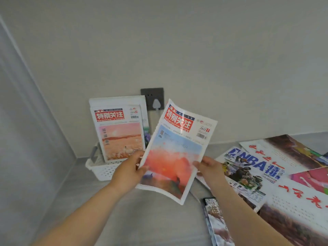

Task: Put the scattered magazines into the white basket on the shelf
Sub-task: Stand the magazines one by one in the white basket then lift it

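While both hands hold it in the air above the pale grey shelf surface point(150, 219), the glossy magazine with a red masthead and a blue-and-orange sunset cover point(175, 153) leans to the right, just beside the white perforated plastic basket point(103, 170) and not in it; the left hand point(129, 169) has its fingers curled round the magazine's left edge, and the right hand point(211, 167) pinches the right edge, so both are clamped on the same copy. Inside the basket, against the wall, stands an upright magazine with the same red masthead and a pink-orange cover point(120, 135), with more white pages behind it; behind these a dark grey wall socket point(152, 94) carries a white plug point(156, 104). To the right, flat on the shelf, lie a blue-lettered NBA magazine point(248, 167), a large white-and-brown magazine with red brush lettering point(284, 153), a second large one like it point(301, 201) nearer the camera, and a pink-covered magazine point(312, 180) overlapping them; a narrow dark magazine point(216, 222) lies near the right forearm.
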Demonstrator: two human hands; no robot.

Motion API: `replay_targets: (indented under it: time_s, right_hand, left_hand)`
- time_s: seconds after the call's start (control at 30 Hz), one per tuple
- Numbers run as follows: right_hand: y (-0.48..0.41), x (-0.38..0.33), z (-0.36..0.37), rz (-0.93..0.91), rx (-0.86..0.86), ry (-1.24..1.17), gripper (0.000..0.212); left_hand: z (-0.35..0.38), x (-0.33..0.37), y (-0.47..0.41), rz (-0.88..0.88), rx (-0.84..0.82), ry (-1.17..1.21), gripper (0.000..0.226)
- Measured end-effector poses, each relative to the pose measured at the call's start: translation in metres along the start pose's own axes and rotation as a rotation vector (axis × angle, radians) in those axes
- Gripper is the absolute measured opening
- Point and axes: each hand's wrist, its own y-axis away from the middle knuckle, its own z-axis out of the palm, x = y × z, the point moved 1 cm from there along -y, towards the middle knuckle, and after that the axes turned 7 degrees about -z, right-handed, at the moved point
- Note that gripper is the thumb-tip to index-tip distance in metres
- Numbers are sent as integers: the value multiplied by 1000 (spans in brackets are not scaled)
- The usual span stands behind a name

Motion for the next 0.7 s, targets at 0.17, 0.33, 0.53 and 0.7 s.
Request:
replay_targets:
  time_s: [0.17, 0.33, 0.53, 0.7]
  right_hand:
    - [-17, -38, 68, -110, -97, 25, 21]
    - [-44, -78, 120, -265, -132, 51, 19]
    - [-78, -79, 171, -289, -141, 149, 16]
    - [-96, -43, 191, -144, -151, 191, 13]
  left_hand:
    - [-51, -44, -23, -117, 235, 148, 28]
    - [-93, -65, -60, -89, 395, 306, 11]
    - [-117, -90, -111, -182, 500, 314, 12]
    - [-108, -124, -133, -279, 457, 309, 19]
